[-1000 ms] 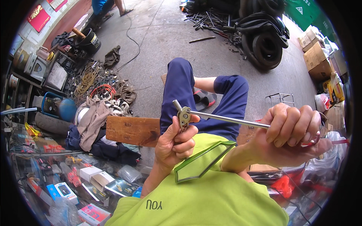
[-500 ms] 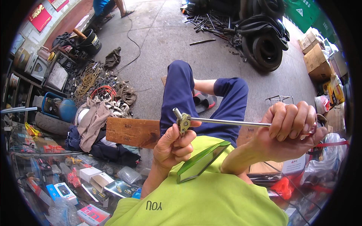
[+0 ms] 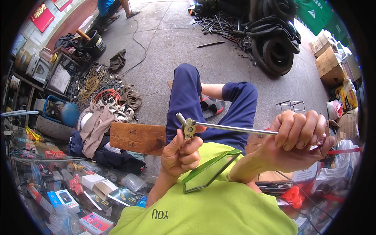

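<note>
My left hand [image 3: 182,156] pinches a small brass-coloured metal part [image 3: 189,127] with a short silver tube sticking out of its top. I cannot make out exactly what kind of part it is. My right hand [image 3: 298,135] is wrapped round the handle of a screwdriver [image 3: 239,128]; a bit of red shows by the palm, the rest is covered by fingers. Its long silver shaft runs leftward, with its end at the metal part, where a left fingertip lies behind it. A green-edged frame [image 3: 211,170] shows in front of my yellow-green shirt, between my forearms.
A wooden bench [image 3: 137,137] lies left of my legs, beside heaped clothes [image 3: 96,131]. Boxes and packets [image 3: 94,180] crowd the lower left. Tyres [image 3: 277,56] and metal rods [image 3: 219,25] lie ahead on the floor. Cardboard boxes [image 3: 331,64] stand at right; another person's legs [image 3: 125,8] show far left.
Both hands have shifted slightly, and the metal part sits a little lower and farther left with the screwdriver still against it. The green-edged frame has tilted and looks wider.
</note>
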Demonstrator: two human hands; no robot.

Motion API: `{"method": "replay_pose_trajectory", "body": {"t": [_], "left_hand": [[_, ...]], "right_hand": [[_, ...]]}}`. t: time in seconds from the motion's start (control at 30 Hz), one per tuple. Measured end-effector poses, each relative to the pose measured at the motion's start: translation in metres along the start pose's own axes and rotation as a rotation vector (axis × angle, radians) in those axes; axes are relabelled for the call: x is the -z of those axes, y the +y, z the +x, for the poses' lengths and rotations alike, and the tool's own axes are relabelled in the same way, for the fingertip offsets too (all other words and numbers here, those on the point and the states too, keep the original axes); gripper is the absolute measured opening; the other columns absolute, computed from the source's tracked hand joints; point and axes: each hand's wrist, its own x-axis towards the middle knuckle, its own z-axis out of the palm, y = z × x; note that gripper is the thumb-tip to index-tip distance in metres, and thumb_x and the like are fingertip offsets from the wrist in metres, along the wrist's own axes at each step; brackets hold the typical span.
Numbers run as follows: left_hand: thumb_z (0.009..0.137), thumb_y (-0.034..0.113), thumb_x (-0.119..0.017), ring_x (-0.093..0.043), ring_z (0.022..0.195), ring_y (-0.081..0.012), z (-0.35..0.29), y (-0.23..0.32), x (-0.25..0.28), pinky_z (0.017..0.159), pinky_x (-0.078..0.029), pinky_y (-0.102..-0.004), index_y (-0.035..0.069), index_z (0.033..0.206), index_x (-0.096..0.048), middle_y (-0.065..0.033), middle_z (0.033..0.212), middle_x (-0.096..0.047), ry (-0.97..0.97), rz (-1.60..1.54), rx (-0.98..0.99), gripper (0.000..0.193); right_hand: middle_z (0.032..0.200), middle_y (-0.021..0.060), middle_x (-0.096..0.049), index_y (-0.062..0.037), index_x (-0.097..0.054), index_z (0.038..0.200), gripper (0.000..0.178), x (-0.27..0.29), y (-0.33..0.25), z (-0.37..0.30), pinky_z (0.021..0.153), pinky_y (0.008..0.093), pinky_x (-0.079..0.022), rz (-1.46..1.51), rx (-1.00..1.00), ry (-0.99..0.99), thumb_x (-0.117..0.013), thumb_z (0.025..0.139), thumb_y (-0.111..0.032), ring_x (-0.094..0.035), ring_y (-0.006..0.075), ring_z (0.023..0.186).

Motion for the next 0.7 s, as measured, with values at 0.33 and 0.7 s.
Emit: {"method": "replay_pose_trajectory", "body": {"t": [0.33,0.7], "left_hand": [[0.101,0.040,-0.044,-0.020,0.044,-0.0031,-0.009,0.014,0.002,0.037,-0.017,-0.0204,0.006,0.138,-0.039,0.0043,0.066,-0.028,0.082,0.128,-0.104,0.050],[0.101,0.039,-0.046,-0.019,0.044,-0.0031,-0.018,0.023,-0.002,0.038,-0.017,-0.0207,0.005,0.138,-0.040,0.0042,0.066,-0.029,0.060,0.223,-0.105,0.050]], "right_hand": [[0.088,0.0183,-0.063,0.0027,-0.055,0.114,0.043,-0.011,-0.005,-0.008,0.060,0.0272,-0.053,-1.083,0.180,0.095,-0.036,0.101,-0.034,-0.061,0.0170,0.067],[0.082,0.0114,-0.061,0.0001,-0.051,0.116,0.059,0.000,-0.027,-0.012,0.065,0.0266,-0.047,-1.209,0.172,-0.312,-0.080,0.077,-0.032,-0.057,0.0162,0.071]]}}
